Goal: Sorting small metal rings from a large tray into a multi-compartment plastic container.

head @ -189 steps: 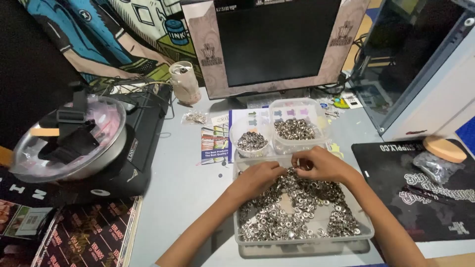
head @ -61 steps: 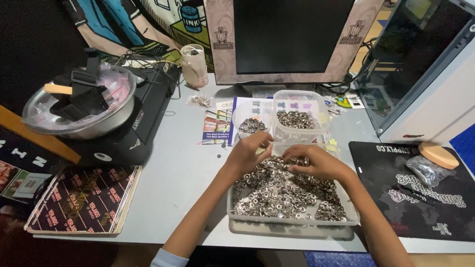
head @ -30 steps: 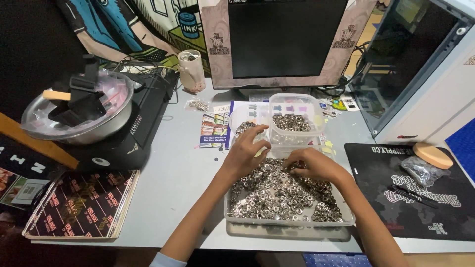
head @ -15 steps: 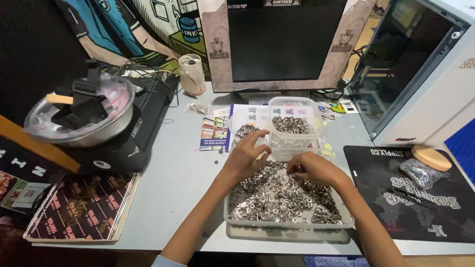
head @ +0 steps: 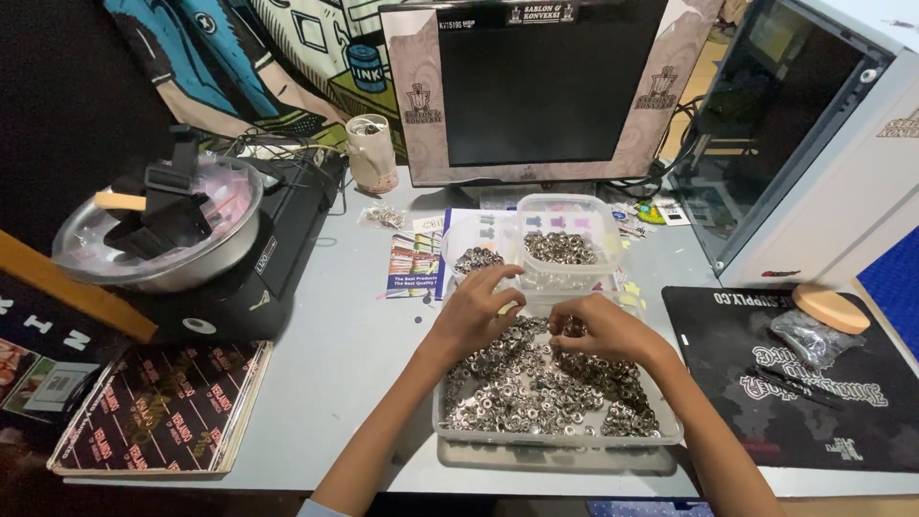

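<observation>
Washers (head: 536, 393) fill clear tray (head: 555, 442); both hands (head: 476, 311) (head: 598, 330) picking; colour leaflet (head: 414, 265) beside.

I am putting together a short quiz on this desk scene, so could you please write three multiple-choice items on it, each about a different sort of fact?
1. Where is the left hand?
A. over the far edge of the tray of metal rings
B. on the monitor
C. on the mat

2. What colour is the mat on the right?
A. white
B. black
C. green

3. What is the state of the tub behind the tray?
A. lidded
B. tipped over
C. open, with rings inside

Answers:
1 A: its fingers curl over the tray's far edge.
2 B: its surface is black with pale print.
3 C: it stands upright without a lid, with rings visible inside.
</observation>
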